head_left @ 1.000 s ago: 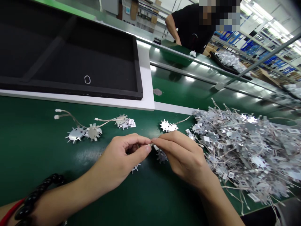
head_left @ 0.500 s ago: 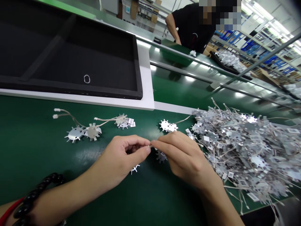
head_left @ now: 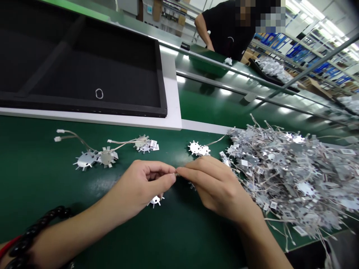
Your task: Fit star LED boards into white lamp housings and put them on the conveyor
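Note:
My left hand (head_left: 153, 181) and my right hand (head_left: 214, 181) meet fingertip to fingertip above the green table. Each is closed in a pinch on a small wire connector (head_left: 177, 174), mostly covered by the fingers. Under my left hand a silver disc with spiky teeth (head_left: 156, 201) shows, and another toothed disc (head_left: 192, 185) peeks out beside my right fingers. Just beyond my hands lies a joined pair of toothed discs (head_left: 198, 148) with a wire. Farther left are a wired pair (head_left: 86, 160) with white plugs and a smaller labelled cluster (head_left: 143, 144).
A big heap of wired toothed discs (head_left: 291, 179) covers the table's right side. At the back left, a black-framed tray (head_left: 163, 93) rests on a white board (head_left: 172, 86). Metal rails (head_left: 213, 84) run behind. Across them stands a person in black (head_left: 224, 30).
The whole view has shifted slightly, so things appear a little farther left. More of the disc below my left hand shows; less of the one by my right. Both hands keep their pinch.

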A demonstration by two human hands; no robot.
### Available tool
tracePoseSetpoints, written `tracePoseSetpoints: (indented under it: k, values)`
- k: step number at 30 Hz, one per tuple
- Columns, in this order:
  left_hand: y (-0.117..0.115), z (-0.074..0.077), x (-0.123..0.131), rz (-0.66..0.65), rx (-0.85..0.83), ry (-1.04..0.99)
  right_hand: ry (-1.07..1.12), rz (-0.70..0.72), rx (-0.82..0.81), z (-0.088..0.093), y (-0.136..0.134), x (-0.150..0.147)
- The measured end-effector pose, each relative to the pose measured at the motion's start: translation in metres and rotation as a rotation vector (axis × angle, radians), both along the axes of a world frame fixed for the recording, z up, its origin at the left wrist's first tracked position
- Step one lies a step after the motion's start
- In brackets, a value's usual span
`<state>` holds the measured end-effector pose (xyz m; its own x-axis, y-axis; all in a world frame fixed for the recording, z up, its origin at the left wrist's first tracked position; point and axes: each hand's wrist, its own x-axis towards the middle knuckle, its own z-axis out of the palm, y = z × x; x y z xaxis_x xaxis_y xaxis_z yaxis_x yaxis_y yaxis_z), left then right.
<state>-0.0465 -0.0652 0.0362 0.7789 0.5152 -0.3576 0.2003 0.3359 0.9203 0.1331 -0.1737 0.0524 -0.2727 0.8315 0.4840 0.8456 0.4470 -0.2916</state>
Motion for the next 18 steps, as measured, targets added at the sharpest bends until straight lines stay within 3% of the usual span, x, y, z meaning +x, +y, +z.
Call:
tracePoseSetpoints:
  k: [6,18]
  values:
    - [-0.0044,0.0095,-0.0002,0.036,0.005,0.039,0.037,-0.051,-0.059,0.0005,-0.0013,-0.0034]
    - [-0.0027,0.0077,0.0002,-0.026,0.022,0.069,0.074,-0.024,-0.202,0.0061,-0.0043,-0.0040]
